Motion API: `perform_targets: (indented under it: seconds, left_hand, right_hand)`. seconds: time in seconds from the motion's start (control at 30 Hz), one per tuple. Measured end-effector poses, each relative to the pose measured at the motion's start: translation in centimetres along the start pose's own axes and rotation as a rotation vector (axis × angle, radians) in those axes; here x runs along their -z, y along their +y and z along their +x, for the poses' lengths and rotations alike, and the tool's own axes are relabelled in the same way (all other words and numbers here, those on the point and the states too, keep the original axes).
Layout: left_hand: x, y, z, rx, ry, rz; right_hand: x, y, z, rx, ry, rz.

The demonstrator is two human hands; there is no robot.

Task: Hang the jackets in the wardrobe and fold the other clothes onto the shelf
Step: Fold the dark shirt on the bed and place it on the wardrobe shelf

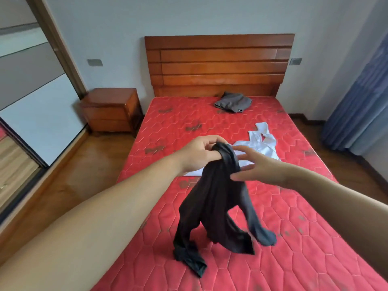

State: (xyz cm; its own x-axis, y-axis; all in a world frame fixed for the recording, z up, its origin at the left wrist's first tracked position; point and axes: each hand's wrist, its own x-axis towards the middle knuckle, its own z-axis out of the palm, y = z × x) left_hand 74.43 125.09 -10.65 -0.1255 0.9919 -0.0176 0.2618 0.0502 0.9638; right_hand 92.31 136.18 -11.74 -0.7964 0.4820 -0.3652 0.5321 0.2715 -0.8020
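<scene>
A black garment point(214, 204), thin and limp, is hanging bunched from its top, its lower ends trailing onto the red quilted mattress point(294, 238) near the foot edge. The left hand point(199, 153) is pinching the gathered top, fingers curled shut around the fabric. The right hand point(254, 166) is hovering just beside it, fingers spread open, fingertips brushing the cloth without gripping. Beyond the hands, a white shirt point(260, 143) is lying crumpled toward the mattress's right edge, and a grey garment point(233, 102) is sitting by the wooden headboard point(218, 64). Most of the mattress around the black garment is lying bare. A wooden nightstand point(111, 110) is standing left of the bed.
</scene>
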Motion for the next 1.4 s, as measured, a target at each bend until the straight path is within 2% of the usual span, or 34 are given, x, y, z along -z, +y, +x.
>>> perform_targets:
  seconds: [0.07, 0.13, 0.17, 0.27, 0.43, 0.53, 0.63, 0.73, 0.8, 0.83, 0.87, 0.93, 0.97, 1.03, 1.13, 1.2, 1.3, 1.4]
  left_hand:
    - [0.4, 0.1, -0.2, -0.010, -0.016, 0.102]
    - [1.4, -0.2, -0.6, -0.007, 0.024, 0.181]
    - [1.9, -0.5, -0.9, 0.005, 0.044, 0.167]
    - [2.5, -1.0, -1.8, 0.082, 0.011, 0.059]
    - [2.5, -3.3, -3.1, 0.208, -0.169, 0.345]
    - [3.7, -4.3, -3.6, 0.257, -0.142, 0.333]
    - [5.1, -4.8, -3.8, 0.283, -0.143, 0.369]
    - [5.8, -5.5, -4.2, 0.334, -0.222, 0.535]
    - [6.1, -6.1, -4.3, 0.368, -0.216, 0.609]
    - [6.2, -6.2, -4.2, 0.375, -0.186, 0.594]
    - [6.2, -6.0, -4.1, 0.364, -0.143, 0.555]
    - [6.1, -5.2, -3.3, 0.286, -0.051, 0.454]
    - [5.9, -4.4, -2.9, 0.232, -0.018, 0.405]
    - [5.3, -2.7, -2.0, 0.155, 0.010, 0.311]
    - [4.3, -0.7, -1.0, 0.083, 0.036, 0.201]
    - [4.1, -0.1, -0.7, 0.061, 0.020, 0.250]
    - [5.3, -0.7, -1.3, 0.083, -0.034, 0.458]
    - [7.2, -2.8, -2.9, 0.214, -0.141, 0.770]
  right_hand:
    - [-1.2, -0.9, 0.8, 0.129, 0.056, -0.056]
    - [-1.4, -2.2, 1.0, 0.218, 0.178, -0.133]
    - [-1.2, -2.8, 0.7, 0.239, 0.208, -0.109]
    - [-0.5, -4.5, 0.1, 0.273, 0.136, 0.138]
    - [0.0, -7.1, -0.5, 0.281, 0.124, 0.361]
    - [0.8, -7.2, -0.8, 0.282, 0.140, 0.427]
    - [1.4, -6.6, -0.6, 0.235, 0.251, 0.568]
    - [2.0, -5.9, 0.2, 0.212, 0.339, 0.755]
    - [2.1, -5.4, 0.8, 0.165, 0.474, 0.786]
    - [2.0, -5.0, 1.1, 0.127, 0.536, 0.684]
    - [2.0, -4.6, 1.3, 0.078, 0.574, 0.449]
    - [1.5, -3.6, 1.6, -0.027, 0.505, -0.016]
    - [1.0, -3.2, 1.6, -0.080, 0.430, -0.137]
    - [-0.1, -2.5, 1.3, -0.122, 0.254, -0.216]
    - [-3.0, -1.6, 1.4, -0.112, -0.106, -0.120]
    - [-5.1, -0.6, 1.9, -0.046, -0.204, -0.087]
    - [-5.0, 1.4, 2.8, 0.017, 0.025, -0.361]
    - [-2.6, 3.5, 2.3, 0.092, 0.221, -0.582]
